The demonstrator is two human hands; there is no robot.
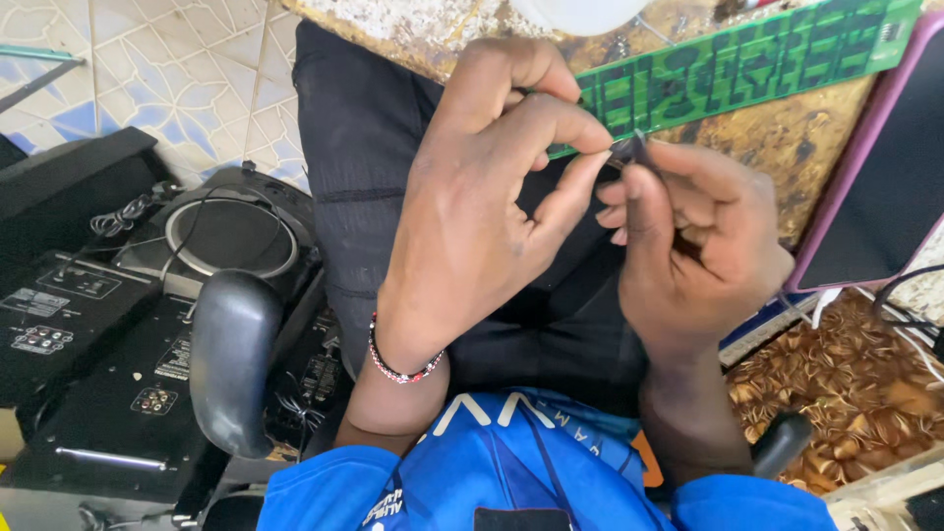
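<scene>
Blue shirt fabric (511,462) is filling the bottom of the view, and just above it both wrists are rising, the left one wearing a beaded bracelet (401,370). Left hand (482,211) is curling nearly closed, thumb and forefinger pinching a tiny dark part (626,149) right where the two hands are meeting; right hand (693,251) is folding in too, its fingertips nipping the same piece from the other side. That part is looking very light and small, probably stiff and easy to drop, so a fingertip pinch at its ends is seeming the sensible hold. Behind the hands a long green circuit board (747,61) is lying on a worn tabletop (787,138). Left of the left hand, a black speaker cabinet (88,334) and a chair armrest (231,359) are sitting. What the part actually is, fingers are hiding; a white object beyond the hands is being cut off.
</scene>
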